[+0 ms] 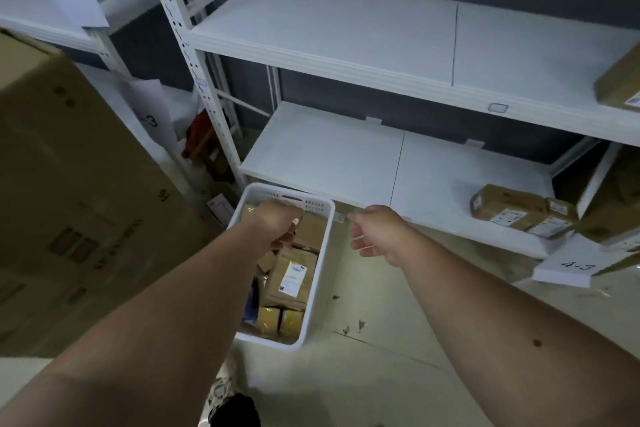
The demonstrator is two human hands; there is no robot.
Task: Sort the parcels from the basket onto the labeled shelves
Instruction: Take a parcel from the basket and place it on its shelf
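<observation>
Centre frame, the white basket (320, 253) sits on the floor (381, 340) against the bottom shelf (329, 156), packed with brown parcels (292, 276) and two yellow ones (280, 321) at its near end. The left hand (277, 224) is down inside the far end of the basket, fingers curled among the parcels; whether it actually grips one, I cannot tell. The right hand (372, 232) hangs just right of the basket rim, fingers loosely curled, holding nothing. Two boxes (519, 206) lie at the right of the bottom shelf, one box (620, 80) on the shelf above. A big carton (69, 184) crowds the left; bare floor opens to the right.
</observation>
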